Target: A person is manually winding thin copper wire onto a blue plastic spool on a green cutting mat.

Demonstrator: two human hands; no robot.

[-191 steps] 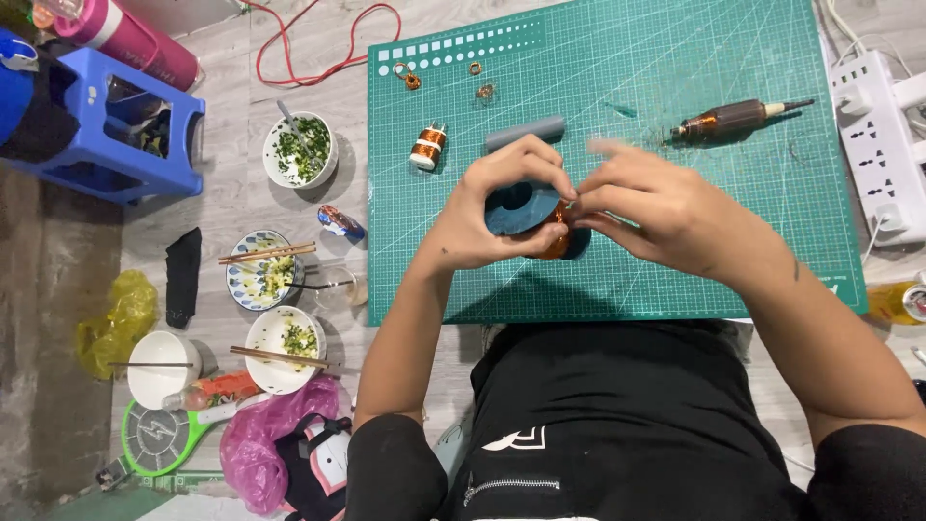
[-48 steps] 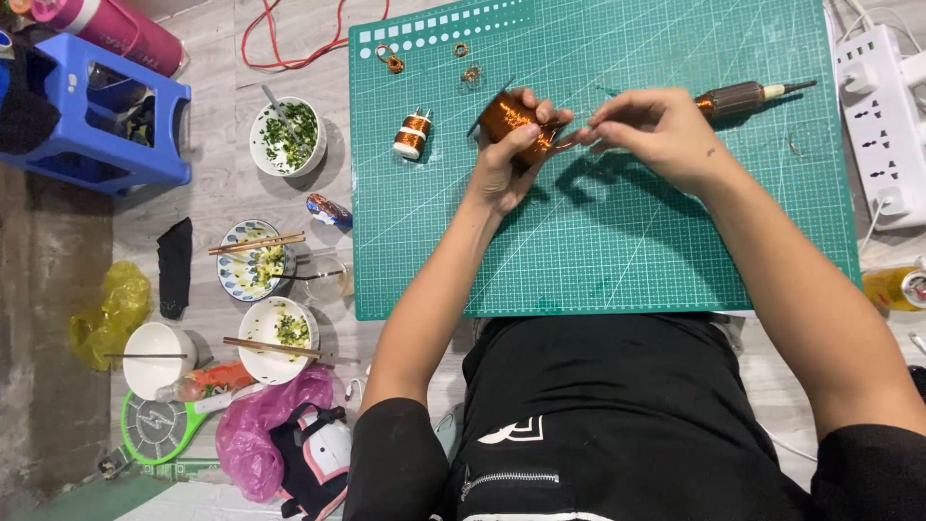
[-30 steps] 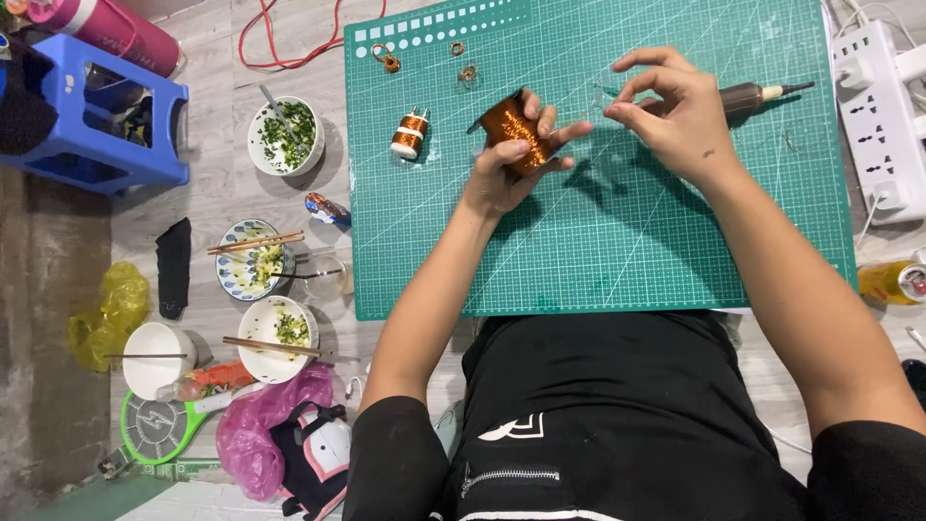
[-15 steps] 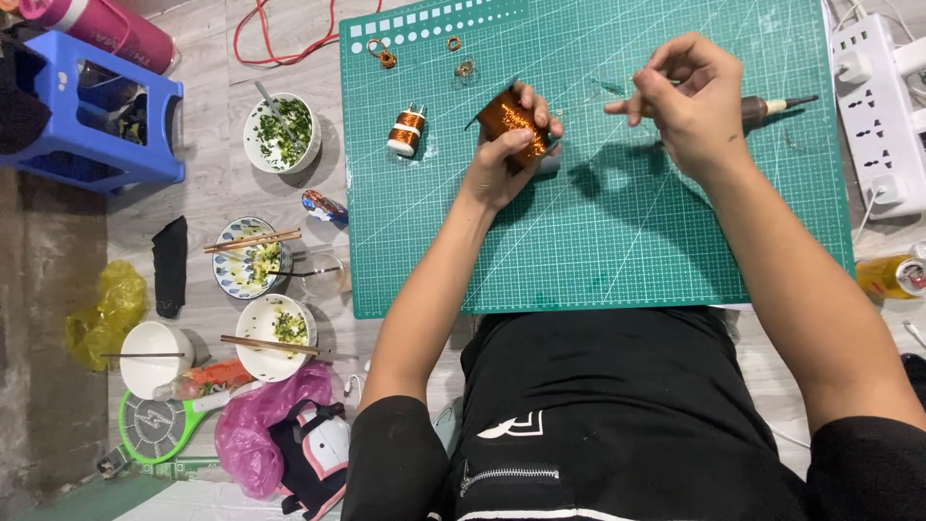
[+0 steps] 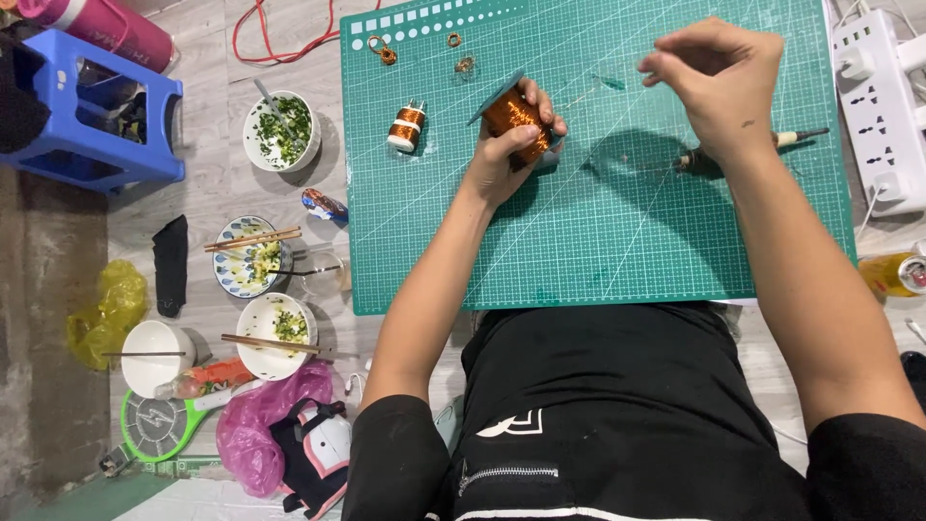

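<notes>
The left hand wraps around a spool of copper wire, fingers curled over it and thumb under, holding it just above the green mat toward the mat's 11 o'clock area. The spool's grey flange tilts up at 10 o'clock. The right hand hovers at 3 o'clock from the spool, well apart from it, thumb and fingertips pressed together in a pinch; whether a strand of wire sits in that pinch is too fine to tell.

Under the right wrist, at 5 o'clock from the hand, a soldering iron lies on the mat. A small coil stands at 9 o'clock from the spool, and tiny copper rings lie near the mat's top edge. A power strip lies off the mat at 3 o'clock. Bowls with chopsticks and a blue stool sit on the floor at 9 o'clock.
</notes>
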